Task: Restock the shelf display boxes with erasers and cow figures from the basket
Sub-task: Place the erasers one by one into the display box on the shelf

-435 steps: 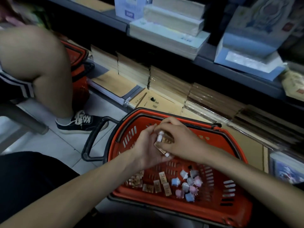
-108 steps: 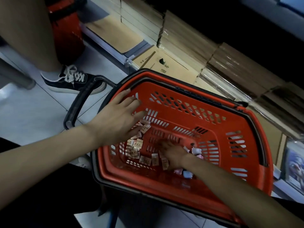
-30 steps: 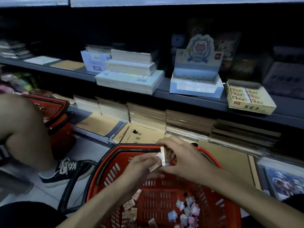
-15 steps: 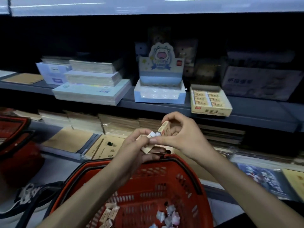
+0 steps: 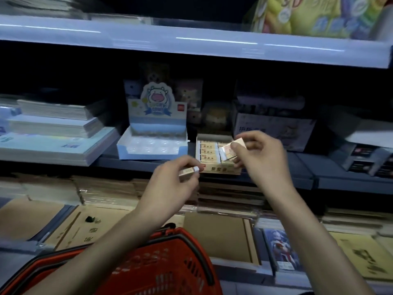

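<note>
The cow display box (image 5: 151, 143) is pale blue and white with a cartoon cow, the eraser box (image 5: 214, 158) cream with red print, the erasers (image 5: 230, 149) tan-sleeved with white ends, the basket (image 5: 170, 267) orange-red with a black rim

Two bare hands, the left (image 5: 170, 186) and the right (image 5: 262, 155). Two open display boxes: one pale blue cardboard cow-printed box (image 5: 152, 143), one cream cardboard eraser box (image 5: 214, 165). One red plastic basket (image 5: 170, 267).
</note>
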`<control>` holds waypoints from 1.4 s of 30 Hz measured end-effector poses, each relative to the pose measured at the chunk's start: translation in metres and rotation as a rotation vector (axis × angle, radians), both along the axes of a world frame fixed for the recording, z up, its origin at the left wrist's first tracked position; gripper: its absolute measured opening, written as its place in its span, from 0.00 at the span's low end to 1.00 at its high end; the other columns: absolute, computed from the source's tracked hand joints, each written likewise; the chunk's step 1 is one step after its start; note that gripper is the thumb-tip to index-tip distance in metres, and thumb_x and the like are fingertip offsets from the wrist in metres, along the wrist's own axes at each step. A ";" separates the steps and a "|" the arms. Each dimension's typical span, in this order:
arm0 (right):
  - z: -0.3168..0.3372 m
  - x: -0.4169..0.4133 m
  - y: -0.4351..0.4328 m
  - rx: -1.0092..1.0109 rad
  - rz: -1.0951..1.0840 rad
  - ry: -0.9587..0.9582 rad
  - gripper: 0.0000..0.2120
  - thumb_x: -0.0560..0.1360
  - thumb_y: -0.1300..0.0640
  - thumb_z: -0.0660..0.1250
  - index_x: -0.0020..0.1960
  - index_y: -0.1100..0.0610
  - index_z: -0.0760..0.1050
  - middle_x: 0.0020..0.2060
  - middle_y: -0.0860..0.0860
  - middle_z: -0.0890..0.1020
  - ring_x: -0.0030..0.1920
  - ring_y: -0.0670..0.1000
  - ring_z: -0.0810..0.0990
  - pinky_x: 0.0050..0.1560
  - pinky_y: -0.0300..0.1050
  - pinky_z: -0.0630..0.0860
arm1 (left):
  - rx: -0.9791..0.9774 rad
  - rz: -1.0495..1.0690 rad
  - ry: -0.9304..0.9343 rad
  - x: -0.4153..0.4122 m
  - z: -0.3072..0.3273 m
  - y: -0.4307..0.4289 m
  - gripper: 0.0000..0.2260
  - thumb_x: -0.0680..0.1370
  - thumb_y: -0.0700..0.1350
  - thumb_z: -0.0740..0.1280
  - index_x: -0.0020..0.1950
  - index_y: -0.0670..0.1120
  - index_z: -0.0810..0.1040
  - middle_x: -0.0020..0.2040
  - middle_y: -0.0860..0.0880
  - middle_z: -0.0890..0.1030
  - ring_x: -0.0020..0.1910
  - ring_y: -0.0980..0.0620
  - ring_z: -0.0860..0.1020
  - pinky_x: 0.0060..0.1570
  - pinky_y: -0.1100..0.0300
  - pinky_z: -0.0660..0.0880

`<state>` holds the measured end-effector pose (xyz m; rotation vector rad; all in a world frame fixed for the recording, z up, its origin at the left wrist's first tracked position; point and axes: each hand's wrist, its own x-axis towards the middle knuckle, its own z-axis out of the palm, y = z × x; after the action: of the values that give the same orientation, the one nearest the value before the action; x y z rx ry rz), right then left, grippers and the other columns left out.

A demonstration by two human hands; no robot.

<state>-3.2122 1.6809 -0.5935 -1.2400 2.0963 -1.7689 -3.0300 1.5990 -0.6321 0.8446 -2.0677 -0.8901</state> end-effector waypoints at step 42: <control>-0.017 0.004 -0.015 0.099 -0.055 0.241 0.06 0.78 0.55 0.70 0.45 0.48 0.86 0.42 0.41 0.85 0.46 0.41 0.81 0.45 0.39 0.76 | 0.671 -0.016 0.430 -0.049 0.024 -0.027 0.07 0.81 0.43 0.60 0.54 0.43 0.77 0.43 0.47 0.83 0.29 0.54 0.74 0.31 0.59 0.70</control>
<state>-3.2083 1.6657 -0.6107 -1.4441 2.3358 -1.5835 -3.0789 1.5717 -0.6076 0.8670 -1.4069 -1.6559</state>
